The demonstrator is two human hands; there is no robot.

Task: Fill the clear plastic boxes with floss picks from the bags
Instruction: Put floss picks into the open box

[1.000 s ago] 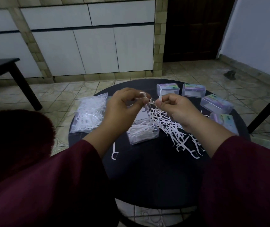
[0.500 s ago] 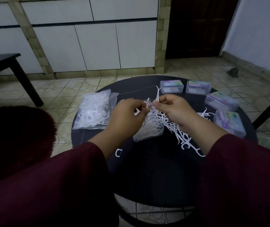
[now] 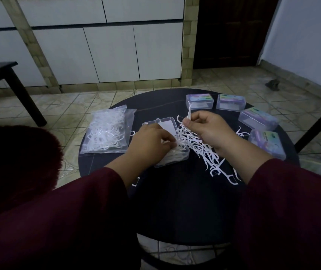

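Where lid gapes, picks (image 3: pixel 175 155) in box (image 3: pixel 183 152)

The person wears 2 loose, dark maroon long sleeves (image 3: pixel 89 207), ending above bare wrists and hands.

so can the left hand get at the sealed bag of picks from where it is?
Probably yes. The left hand is at the open box, and the bag of picks lies just to its left on the table, with nothing between them. It seems to be holding picks, so it would need to let go first.
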